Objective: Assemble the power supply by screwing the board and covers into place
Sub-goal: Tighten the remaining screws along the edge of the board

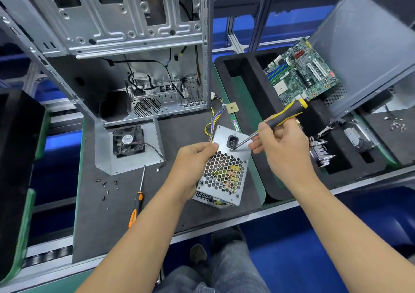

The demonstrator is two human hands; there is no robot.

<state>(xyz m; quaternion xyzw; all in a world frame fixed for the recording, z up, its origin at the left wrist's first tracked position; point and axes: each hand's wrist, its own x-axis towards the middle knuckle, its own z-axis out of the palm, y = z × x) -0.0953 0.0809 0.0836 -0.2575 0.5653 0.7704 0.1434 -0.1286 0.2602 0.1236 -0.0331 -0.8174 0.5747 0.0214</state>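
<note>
A silver power supply (224, 171) with a honeycomb grille and a black socket stands tilted on the dark mat in the middle. My left hand (193, 160) grips its left edge, thumb on the top face. My right hand (280, 144) holds a black and yellow screwdriver (289, 110) by the handle. The screwdriver tip sits on a screw just below the socket. A bundle of coloured wires (213, 122) leaves the unit's far corner.
An open computer case (125, 45) stands behind. A metal bracket with a black fan (128, 141) lies at the left, with an orange screwdriver (137, 205) and loose screws (105, 187) nearby. A motherboard (301, 72) leans in the foam tray (253, 104) at the right.
</note>
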